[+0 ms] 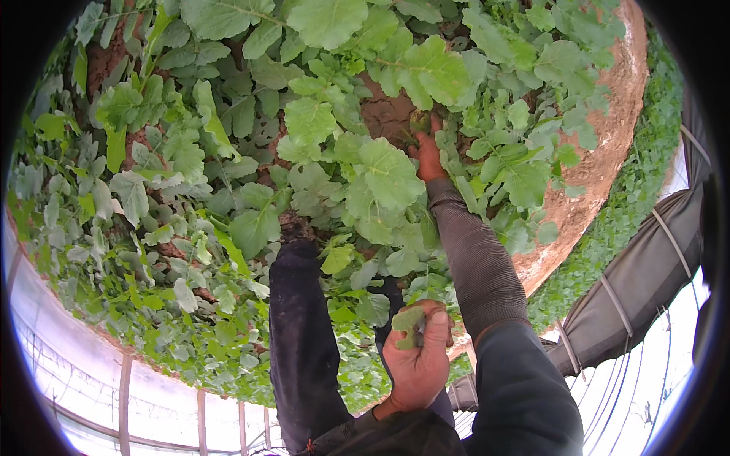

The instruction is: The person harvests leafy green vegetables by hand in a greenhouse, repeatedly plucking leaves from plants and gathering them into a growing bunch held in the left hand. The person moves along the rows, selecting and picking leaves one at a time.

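My right hand (429, 157) reaches down among lobed, radish-like leaves to the soil. Its fingers are around a rounded green root top (420, 121) at ground level; leaves partly cover the hand. Closer to my body, my left hand (417, 359) is closed, with a torn piece of green leaf (406, 326) sticking out by the thumb. Something small and greyish shows beside that leaf, too unclear to name. A broad leaf (390, 174) stands just left of my right wrist. Cracked brown soil (385, 111) shows beside the root top.
Dense leafy plants (188, 142) surround my legs (302, 330), and one muddy shoe (295, 227) is half hidden by foliage. A bare earth strip (599, 165) curves along the right. Beyond it are more plants and a rolled dark cover (644, 268). Greenhouse posts (124, 393) stand at lower left.
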{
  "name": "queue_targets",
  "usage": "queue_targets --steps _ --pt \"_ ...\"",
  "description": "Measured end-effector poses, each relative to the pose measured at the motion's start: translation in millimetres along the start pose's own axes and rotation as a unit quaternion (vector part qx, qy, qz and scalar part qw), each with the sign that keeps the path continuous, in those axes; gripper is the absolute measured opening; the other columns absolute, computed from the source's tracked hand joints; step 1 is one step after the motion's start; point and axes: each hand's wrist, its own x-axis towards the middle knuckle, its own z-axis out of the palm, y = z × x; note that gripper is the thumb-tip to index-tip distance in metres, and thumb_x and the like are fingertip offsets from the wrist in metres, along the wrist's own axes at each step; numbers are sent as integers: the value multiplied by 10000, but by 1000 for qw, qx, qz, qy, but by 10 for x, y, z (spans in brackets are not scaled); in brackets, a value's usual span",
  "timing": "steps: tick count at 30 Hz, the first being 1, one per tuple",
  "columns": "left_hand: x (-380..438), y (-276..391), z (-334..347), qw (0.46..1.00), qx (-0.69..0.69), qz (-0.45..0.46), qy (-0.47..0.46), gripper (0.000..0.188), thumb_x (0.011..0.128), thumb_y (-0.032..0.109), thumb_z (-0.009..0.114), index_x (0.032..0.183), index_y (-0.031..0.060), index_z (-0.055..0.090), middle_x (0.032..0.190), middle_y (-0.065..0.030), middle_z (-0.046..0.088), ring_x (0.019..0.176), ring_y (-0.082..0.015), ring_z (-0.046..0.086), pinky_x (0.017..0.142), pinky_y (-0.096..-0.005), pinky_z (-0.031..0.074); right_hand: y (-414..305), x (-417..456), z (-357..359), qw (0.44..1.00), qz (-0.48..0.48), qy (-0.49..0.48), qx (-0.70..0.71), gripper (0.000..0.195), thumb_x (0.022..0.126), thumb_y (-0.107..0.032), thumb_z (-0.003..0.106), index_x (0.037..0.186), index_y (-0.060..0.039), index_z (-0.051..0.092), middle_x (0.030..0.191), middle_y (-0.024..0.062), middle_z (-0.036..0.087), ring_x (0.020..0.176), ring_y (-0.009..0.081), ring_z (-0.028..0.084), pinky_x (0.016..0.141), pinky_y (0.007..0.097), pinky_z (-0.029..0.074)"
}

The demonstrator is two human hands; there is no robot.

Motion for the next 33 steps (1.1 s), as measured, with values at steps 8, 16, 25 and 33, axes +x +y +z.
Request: queue_targets --steps 8,16,25,33 --pt "2 -31 -36 999 34 26 -8 136 1019 119 562 965 -6 560 785 -60 567 648 -117 512 596 -269 439 -18 -35 62 935 -59 -106 -332 371 716 -13 741 1050 -34 581 1296 174 496 1124 368 528 977 439 453" --pt "-44 -247 -41 999 10 33 4 122 1015 108 571 963 -2 563 805 -68 579 654 -120 525 597 -274 454 -36 -149 -135 958 -57 -15 -279 371 730 -8 729 1038 -61 530 1039 142 563 999 321 567 916 388 464" --pt "-122 -430 -9 999 19 40 -21 105 1014 97 571 993 -5 564 815 -71 581 660 -124 527 597 -279 459 167 -55 -307 974 -20 -31 -223 306 693 27 733 951 -43 584 997 130 548 975 332 561 874 393 464" --pt "-110 -472 -53 998 29 56 -19 106 1015 101 568 1008 -5 569 818 -69 583 665 -122 527 610 -278 459 -137 -384 -176 900 -104 -85 -414 236 816 -55 661 1051 -46 643 1056 207 664 1002 399 632 861 484 489"
